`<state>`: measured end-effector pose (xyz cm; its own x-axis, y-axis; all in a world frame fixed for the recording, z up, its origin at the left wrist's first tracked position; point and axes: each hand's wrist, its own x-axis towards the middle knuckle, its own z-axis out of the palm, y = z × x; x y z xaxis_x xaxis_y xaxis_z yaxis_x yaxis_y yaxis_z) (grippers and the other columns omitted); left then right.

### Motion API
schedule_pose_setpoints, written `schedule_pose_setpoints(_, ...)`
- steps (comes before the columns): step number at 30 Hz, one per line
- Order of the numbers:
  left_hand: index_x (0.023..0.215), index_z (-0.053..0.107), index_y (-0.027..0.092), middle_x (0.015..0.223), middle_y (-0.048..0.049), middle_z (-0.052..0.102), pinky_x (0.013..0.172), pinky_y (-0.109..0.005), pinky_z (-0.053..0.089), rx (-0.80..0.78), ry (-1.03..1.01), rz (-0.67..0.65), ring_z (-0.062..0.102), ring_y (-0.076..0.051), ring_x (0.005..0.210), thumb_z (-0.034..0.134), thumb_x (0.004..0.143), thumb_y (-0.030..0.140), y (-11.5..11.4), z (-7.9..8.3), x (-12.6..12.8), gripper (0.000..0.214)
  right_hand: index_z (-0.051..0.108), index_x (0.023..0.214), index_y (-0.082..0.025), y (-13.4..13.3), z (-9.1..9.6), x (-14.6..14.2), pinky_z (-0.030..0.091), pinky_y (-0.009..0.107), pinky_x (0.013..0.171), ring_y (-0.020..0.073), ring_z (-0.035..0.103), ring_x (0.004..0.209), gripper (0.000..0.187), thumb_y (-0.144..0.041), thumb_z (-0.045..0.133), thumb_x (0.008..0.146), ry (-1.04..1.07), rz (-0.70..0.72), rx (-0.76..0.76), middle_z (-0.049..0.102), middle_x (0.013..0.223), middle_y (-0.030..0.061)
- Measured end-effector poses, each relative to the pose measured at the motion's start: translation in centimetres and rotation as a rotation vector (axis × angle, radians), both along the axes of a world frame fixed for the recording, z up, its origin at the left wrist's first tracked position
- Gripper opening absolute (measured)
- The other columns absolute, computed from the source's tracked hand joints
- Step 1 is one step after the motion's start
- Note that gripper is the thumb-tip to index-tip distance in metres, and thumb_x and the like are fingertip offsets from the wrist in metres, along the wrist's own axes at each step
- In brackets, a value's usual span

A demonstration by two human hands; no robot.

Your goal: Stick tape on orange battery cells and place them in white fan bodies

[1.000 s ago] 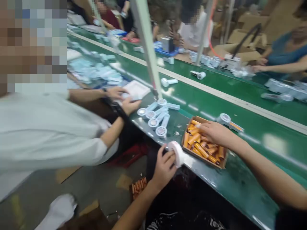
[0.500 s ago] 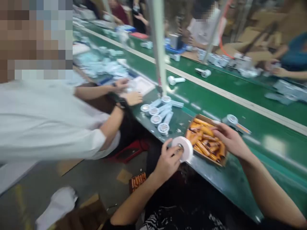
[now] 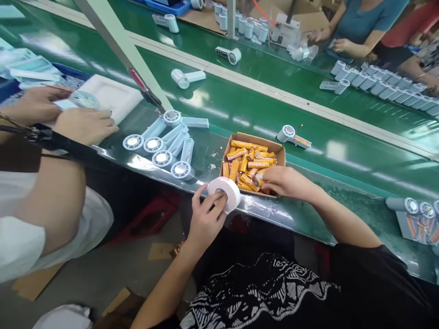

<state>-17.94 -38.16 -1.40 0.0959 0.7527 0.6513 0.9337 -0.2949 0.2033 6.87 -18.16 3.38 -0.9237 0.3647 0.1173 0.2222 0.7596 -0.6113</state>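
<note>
The left hand (image 3: 206,220) grips a white tape roll (image 3: 233,194); the right hand (image 3: 290,182) touches orange batteries (image 3: 257,164) in a box (image 3: 281,157), its pinch unclear.

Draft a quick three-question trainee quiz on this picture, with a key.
1. Multiple choice: what does the camera wearer's left hand hold?
a) a screwdriver
b) a white roll
c) a pair of scissors

2. True or false: the wearer's right hand is on the white roll.

3. Count: how many light-blue pieces with round heads lie in the cluster on the bench, left of the cardboard box in the picture?

Key:
1. b; its fingers are in the roll's hole.
2. False; it reaches into the box, among the orange cylinders.
3. Five.
</note>
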Motion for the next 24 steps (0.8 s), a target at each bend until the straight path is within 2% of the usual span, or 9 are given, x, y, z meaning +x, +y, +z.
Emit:
schedule_pose_setpoints(3, 0.116, 0.072, 0.014, 0.109, -0.0094, 0.076, 0.108, -0.052, 0.058, -0.021, 0.033, 0.011, 0.058, -0.035, 0.130, 0.068, 0.093, -0.003, -0.2, 0.4, 0.4, 0.029, 0.079, 0.113, -0.020, -0.8, 0.8, 0.2, 0.058, 0.037, 0.089, 0.0222, 0.070, 0.092, 0.040, -0.052, 0.054, 0.110, 0.175, -0.220, -0.320, 0.076, 0.096, 0.0060)
schedule_pose_setpoints(6, 0.119, 0.076, 0.014, 0.111, -0.0089, 0.077, 0.103, -0.045, 0.061, -0.041, 0.102, 0.017, 0.050, -0.039, 0.139, 0.069, 0.092, -0.005, -0.3, 0.8, 0.6, 0.034, 0.076, 0.119, -0.019, -2.0, 1.3, -0.2, 0.060, 0.038, 0.092, 0.0233, 0.072, 0.100, 0.047, -0.060, 0.058, 0.107, 0.277, -0.201, -0.606, 0.077, 0.102, 0.0069)
schedule_pose_setpoints(8, 0.122, 0.077, 0.015, 0.114, -0.0083, 0.078, 0.104, -0.043, 0.061, -0.058, 0.162, 0.005, 0.046, -0.040, 0.143, 0.069, 0.092, -0.005, -0.3, 1.1, 0.6, 0.036, 0.076, 0.119, -0.019, -2.7, 1.5, -0.3, 0.061, 0.038, 0.093, 0.0230, 0.072, 0.099, 0.043, -0.058, 0.067, 0.102, 0.248, -0.192, -0.655, 0.077, 0.102, 0.0063)
schedule_pose_setpoints(11, 0.126, 0.078, 0.018, 0.119, -0.0075, 0.078, 0.108, -0.044, 0.061, -0.095, 0.237, -0.016, 0.047, -0.038, 0.143, 0.068, 0.094, -0.003, -0.3, 1.5, 0.5, 0.039, 0.076, 0.118, -0.021, -3.2, 1.9, -0.2, 0.062, 0.038, 0.092, 0.0219, 0.071, 0.097, 0.032, -0.047, 0.073, 0.100, 0.153, -0.212, -0.630, 0.077, 0.102, 0.0041)
schedule_pose_setpoints(13, 0.127, 0.079, 0.019, 0.122, -0.0073, 0.078, 0.108, -0.043, 0.061, -0.118, 0.269, -0.023, 0.048, -0.038, 0.143, 0.067, 0.094, -0.002, -0.3, 1.6, 0.5, 0.041, 0.070, 0.134, -0.023, -3.4, 2.1, -0.1, 0.062, 0.037, 0.093, 0.0213, 0.072, 0.097, 0.038, -0.042, 0.071, 0.101, 0.141, -0.206, -0.665, 0.078, 0.102, 0.0033)
schedule_pose_setpoints(15, 0.127, 0.080, 0.020, 0.123, -0.0072, 0.078, 0.108, -0.043, 0.062, -0.124, 0.282, -0.018, 0.049, -0.038, 0.143, 0.067, 0.094, -0.002, -0.3, 1.7, 0.5, 0.042, 0.056, 0.151, -0.024, -3.7, 2.0, -0.2, 0.062, 0.037, 0.095, 0.0207, 0.073, 0.101, 0.053, -0.042, 0.068, 0.103, 0.199, -0.187, -0.789, 0.078, 0.106, 0.0040)
schedule_pose_setpoints(18, 0.127, 0.080, 0.019, 0.122, -0.0074, 0.078, 0.108, -0.044, 0.061, -0.120, 0.286, -0.009, 0.047, -0.039, 0.143, 0.068, 0.094, -0.002, -0.3, 1.8, 0.5, 0.041, 0.051, 0.151, -0.026, -4.5, 1.3, -0.4, 0.062, 0.039, 0.102, 0.0206, 0.075, 0.110, 0.056, -0.047, 0.068, 0.102, 0.323, -0.179, -0.976, 0.076, 0.122, 0.0075)
schedule_pose_setpoints(20, 0.127, 0.080, 0.017, 0.120, -0.0078, 0.078, 0.106, -0.044, 0.062, -0.116, 0.287, -0.008, 0.048, -0.039, 0.142, 0.069, 0.093, -0.002, -0.4, 1.8, 0.5, 0.040, 0.055, 0.146, -0.027, -5.2, 0.9, -0.5, 0.060, 0.042, 0.108, 0.0220, 0.073, 0.116, 0.054, -0.047, 0.073, 0.099, 0.364, -0.224, -0.951, 0.073, 0.130, 0.0087)
schedule_pose_setpoints(24, 0.127, 0.080, 0.017, 0.120, -0.0085, 0.078, 0.105, -0.042, 0.062, -0.115, 0.304, -0.008, 0.047, -0.039, 0.143, 0.071, 0.093, 0.000, -0.4, 1.7, 0.5, 0.040, 0.059, 0.142, -0.025, -6.2, 0.7, -0.4, 0.059, 0.045, 0.106, 0.0249, 0.073, 0.113, 0.042, -0.039, 0.066, 0.103, 0.284, -0.351, -0.592, 0.075, 0.121, 0.0088)
